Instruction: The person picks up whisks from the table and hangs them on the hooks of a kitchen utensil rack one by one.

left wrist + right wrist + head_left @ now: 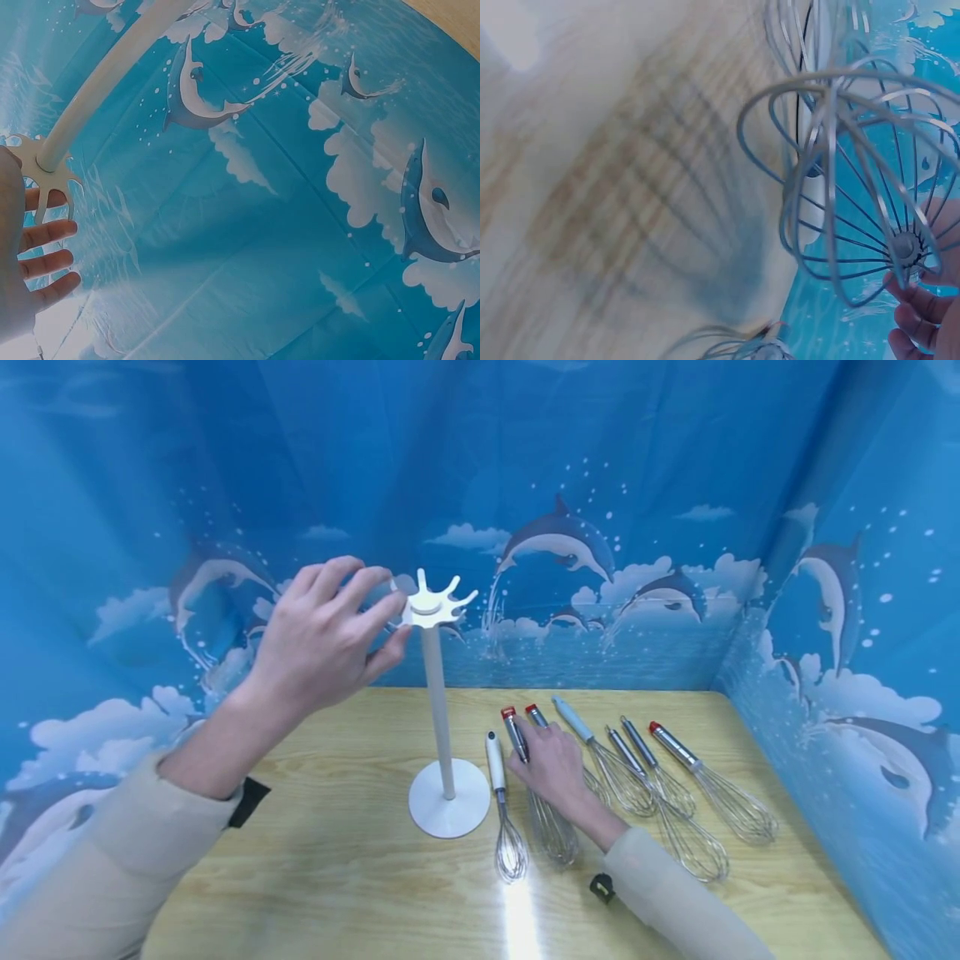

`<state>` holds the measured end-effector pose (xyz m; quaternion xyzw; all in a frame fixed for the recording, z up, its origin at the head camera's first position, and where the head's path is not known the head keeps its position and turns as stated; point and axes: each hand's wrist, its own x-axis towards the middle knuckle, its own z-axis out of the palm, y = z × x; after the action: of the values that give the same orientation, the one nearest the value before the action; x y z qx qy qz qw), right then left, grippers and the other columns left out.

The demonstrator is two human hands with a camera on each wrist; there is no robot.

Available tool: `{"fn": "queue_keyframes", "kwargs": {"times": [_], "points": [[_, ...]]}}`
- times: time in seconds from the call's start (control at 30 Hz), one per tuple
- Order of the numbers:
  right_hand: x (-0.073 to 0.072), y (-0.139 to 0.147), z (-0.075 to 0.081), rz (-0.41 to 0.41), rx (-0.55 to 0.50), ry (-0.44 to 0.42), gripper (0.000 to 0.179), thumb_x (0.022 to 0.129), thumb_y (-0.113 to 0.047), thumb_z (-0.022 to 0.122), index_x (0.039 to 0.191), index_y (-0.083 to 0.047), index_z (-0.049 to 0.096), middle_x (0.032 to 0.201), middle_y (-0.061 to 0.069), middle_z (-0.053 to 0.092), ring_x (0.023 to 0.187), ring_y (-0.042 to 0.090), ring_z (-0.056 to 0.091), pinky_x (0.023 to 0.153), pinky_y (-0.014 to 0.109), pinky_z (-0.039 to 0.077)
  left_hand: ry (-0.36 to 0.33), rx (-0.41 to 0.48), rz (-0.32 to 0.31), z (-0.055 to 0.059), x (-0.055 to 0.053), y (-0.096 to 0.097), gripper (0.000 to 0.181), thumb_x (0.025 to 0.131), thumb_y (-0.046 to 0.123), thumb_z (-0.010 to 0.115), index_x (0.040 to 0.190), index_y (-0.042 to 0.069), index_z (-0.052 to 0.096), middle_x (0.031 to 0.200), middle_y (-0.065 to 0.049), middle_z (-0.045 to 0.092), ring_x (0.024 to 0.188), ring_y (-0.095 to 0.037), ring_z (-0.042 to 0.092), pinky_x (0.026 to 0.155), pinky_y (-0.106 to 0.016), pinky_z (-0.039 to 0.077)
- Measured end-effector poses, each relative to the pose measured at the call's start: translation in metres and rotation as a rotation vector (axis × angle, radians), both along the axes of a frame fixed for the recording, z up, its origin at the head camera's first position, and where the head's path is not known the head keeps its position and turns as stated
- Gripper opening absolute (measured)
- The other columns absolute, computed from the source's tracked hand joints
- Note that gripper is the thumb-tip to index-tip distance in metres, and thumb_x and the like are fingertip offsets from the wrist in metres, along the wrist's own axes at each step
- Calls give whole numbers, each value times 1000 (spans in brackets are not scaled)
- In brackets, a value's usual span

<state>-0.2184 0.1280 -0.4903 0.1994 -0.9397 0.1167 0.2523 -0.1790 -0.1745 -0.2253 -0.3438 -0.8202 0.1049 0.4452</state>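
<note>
Head: left hand (326, 631) is pinching the edge of the white, round-based stand with pronged top (438, 710), upright on the pale wooden table (322, 868). Right hand (557, 766) is gripping a silver wire whisk with red-ended handle (514, 732), right of the base. I'm flagging: wires could be snagging on the neighbouring red-tipped whisk (536, 715), lying so close; stand could be tipping if the left pulls sideways.
Left wrist: showing the top's underside, which head isn't.
Right wrist: showing fingers at the whisk's neck, which head is hiding.
</note>
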Motion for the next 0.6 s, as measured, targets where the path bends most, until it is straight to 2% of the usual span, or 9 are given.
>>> {"fn": "queue_keyframes", "kwargs": {"times": [0.13, 0.27, 0.37, 0.4, 0.43, 0.5, 0.57, 0.6], "points": [[2, 1, 6, 5, -16, 22, 56, 81, -25, 77, 135, -13, 70, 60, -4, 56, 55, 12, 41, 47, 21, 26, -5, 2, -1, 0, 0, 0, 44, 106, 37, 50, 119, 3, 73, 123, -25, 72, 113, -46, 66, 91, -55, 60], [4, 2, 13, 23, -37, 65, 57, 81, -24, 78, 136, -14, 69, 62, -4, 59, 54, 10, 39, 47, 19, 24, -8, 3, -1, 0, 1, 0, 44, 106, 38, 50, 119, 3, 73, 123, -25, 72, 113, -46, 66, 91, -56, 60], [6, 2, 19, 44, -59, 97, 57, 81, -21, 79, 136, -14, 69, 64, -3, 62, 53, 9, 40, 45, 20, 28, -9, 4, -1, 1, 2, 1, 45, 105, 39, 51, 119, 3, 74, 123, -25, 72, 113, -46, 66, 92, -56, 60], [7, 2, 21, 49, -66, 107, 57, 81, -21, 80, 136, -14, 69, 64, -3, 63, 53, 8, 41, 47, 22, 35, -9, 5, -1, 1, 2, 1, 44, 105, 38, 51, 119, 2, 74, 123, -25, 72, 112, -46, 66, 92, -56, 60], [8, 2, 23, 56, -72, 114, 57, 81, -21, 80, 137, -14, 69, 64, -4, 63, 53, 8, 42, 52, 24, 46, -10, 6, -2, 1, 2, 1, 44, 105, 38, 51, 119, 2, 74, 123, -25, 72, 112, -46, 66, 92, -56, 60], [9, 2, 26, 63, -86, 123, 58, 81, -20, 81, 137, -15, 69, 63, -4, 64, 53, 9, 45, 60, 29, 54, -11, 8, -3, 1, 2, 1, 44, 105, 38, 51, 119, 3, 73, 123, -25, 72, 112, -46, 66, 91, -56, 60], [10, 2, 30, 72, -100, 128, 58, 81, -19, 81, 137, -15, 69, 63, -3, 64, 53, 10, 49, 84, 37, 63, -14, 11, -6, 1, 2, 1, 44, 105, 38, 52, 119, 3, 73, 124, -25, 72, 112, -46, 66, 91, -56, 60], [11, 2, 32, 75, -105, 133, 58, 81, -18, 81, 137, -14, 69, 64, -3, 66, 53, 10, 51, 96, 41, 62, -15, 14, -7, 1, 2, 1, 43, 105, 38, 52, 119, 3, 73, 124, -25, 72, 112, -46, 66, 91, -56, 60]]}}
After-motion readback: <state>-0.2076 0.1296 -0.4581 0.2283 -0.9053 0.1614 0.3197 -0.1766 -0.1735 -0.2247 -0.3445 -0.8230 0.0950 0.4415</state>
